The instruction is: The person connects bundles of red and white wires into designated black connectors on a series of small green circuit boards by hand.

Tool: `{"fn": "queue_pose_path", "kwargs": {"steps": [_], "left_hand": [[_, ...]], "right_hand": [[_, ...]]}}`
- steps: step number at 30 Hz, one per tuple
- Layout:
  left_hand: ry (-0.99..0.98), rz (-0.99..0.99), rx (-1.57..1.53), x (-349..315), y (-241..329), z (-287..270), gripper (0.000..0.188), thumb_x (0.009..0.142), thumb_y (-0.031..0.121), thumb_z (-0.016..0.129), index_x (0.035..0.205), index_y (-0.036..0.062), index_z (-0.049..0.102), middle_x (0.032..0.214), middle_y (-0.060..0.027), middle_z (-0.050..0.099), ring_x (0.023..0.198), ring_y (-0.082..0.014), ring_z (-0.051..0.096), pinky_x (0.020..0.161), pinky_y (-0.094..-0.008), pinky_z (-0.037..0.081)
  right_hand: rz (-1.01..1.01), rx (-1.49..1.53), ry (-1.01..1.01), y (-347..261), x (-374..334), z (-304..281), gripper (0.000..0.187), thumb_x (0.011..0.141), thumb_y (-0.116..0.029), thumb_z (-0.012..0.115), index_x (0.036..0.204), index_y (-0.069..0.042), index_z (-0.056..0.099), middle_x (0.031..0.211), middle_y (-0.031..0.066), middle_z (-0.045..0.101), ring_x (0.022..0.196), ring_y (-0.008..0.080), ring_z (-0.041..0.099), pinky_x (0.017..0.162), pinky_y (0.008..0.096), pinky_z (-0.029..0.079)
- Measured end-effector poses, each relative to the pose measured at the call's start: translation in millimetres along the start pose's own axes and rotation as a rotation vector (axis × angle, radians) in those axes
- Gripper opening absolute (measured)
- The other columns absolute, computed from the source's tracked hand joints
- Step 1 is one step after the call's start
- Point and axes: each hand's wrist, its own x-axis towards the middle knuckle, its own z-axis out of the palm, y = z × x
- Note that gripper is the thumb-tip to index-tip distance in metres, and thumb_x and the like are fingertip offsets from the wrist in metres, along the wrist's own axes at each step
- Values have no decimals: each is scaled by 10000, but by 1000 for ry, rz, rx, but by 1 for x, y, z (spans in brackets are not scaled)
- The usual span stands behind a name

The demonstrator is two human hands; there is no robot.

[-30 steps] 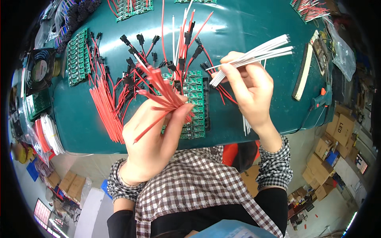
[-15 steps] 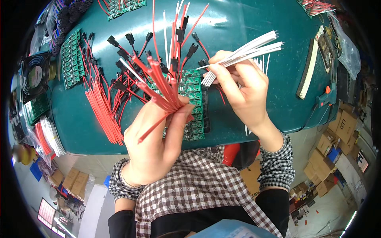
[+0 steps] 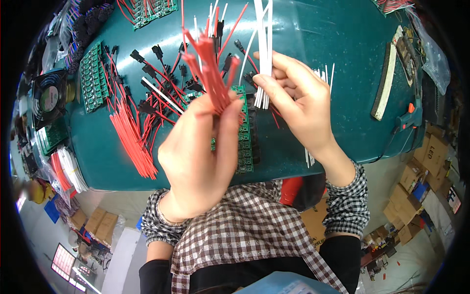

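Note:
My left hand (image 3: pixel 196 157) is closed round a bundle of red wires (image 3: pixel 211 73), which stand up from the fist in a slightly blurred fan. To its right, my right hand (image 3: pixel 306 100) pinches a bundle of white wires (image 3: pixel 263 44) between thumb and fingers, held nearly upright. One white wire bows out to the left of that bundle. Beneath both hands lies a green circuit board (image 3: pixel 245 142), partly hidden by my left hand. Behind the left hand, red and black leads with black plug connectors (image 3: pixel 157 52) spread over the green tabletop (image 3: pixel 338 29).
Left of my hands lie loose red wires (image 3: pixel 131 142) and another circuit board (image 3: pixel 93 78). A black fan (image 3: pixel 49 98) stands at the left edge, near red and white wire bundles (image 3: pixel 71 169). On the right are a pale strip (image 3: pixel 384 83) and a glue gun (image 3: pixel 410 117).
The white bundle in my right hand has swung from slanting right to nearly upright. The red bundle in my left hand has drawn closer together and tilted more upright.

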Motion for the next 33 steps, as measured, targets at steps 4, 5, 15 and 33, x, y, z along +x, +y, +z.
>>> {"fn": "queue_pose_path", "kwargs": {"steps": [4,5,15,33], "left_hand": [[41,-77,-41,2,-7,3,170,844,-27,698,1002,-21,634,832,-114,692,669,-147,694,595,-252,552],[54,-90,-41,2,-8,4,158,848,-23,694,995,-19,636,827,-114,691,668,-144,694,594,-252,551],[45,-98,2,5,-9,5,150,863,-9,681,1005,-8,633,822,-103,690,677,-148,704,593,-253,546],[62,-113,2,5,-12,7,110,877,8,667,976,2,620,826,-104,692,688,-156,709,604,-255,550]], "right_hand": [[154,66,-90,-1,-1,-7,310,895,-4,656,1199,46,614,1022,83,662,855,94,645,737,218,538],[157,69,-87,0,-1,-5,310,895,-4,656,1199,46,614,1022,83,662,855,94,645,737,218,538],[220,249,-32,3,-1,0,249,863,-78,707,1092,7,663,888,79,680,718,73,635,604,208,515],[208,229,-40,2,-2,1,221,861,-71,708,1064,4,661,861,67,673,678,60,611,577,198,495]]}}
